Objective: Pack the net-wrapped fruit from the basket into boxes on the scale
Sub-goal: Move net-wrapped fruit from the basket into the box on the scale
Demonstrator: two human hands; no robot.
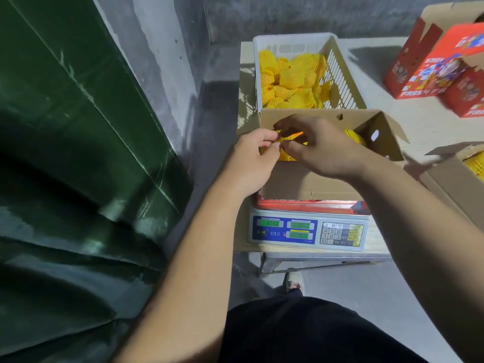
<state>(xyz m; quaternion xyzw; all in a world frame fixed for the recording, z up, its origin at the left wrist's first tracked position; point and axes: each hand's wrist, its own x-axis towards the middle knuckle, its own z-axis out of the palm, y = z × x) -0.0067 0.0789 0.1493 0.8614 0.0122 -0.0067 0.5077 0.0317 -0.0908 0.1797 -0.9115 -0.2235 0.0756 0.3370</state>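
Head view: both hands settle a net-wrapped fruit (284, 153) into the open box (309, 183) on the scale (307, 229).
The left hand (251, 159) and right hand (323, 148) pinch its yellow net at the box's left end, fingertips nearly meeting. Best to seat it snug against the left wall, then let go gently (more fruit waits in the basket (340, 72) behind, at the bench's far edge).

My hands (296, 150) cover most of the fruit (286, 153) in the box (309, 182), so I can't tell the grip. Scale (309, 229) digits too blurry to read; far-right red cartons (432, 66) smeared, cut off by the edge.
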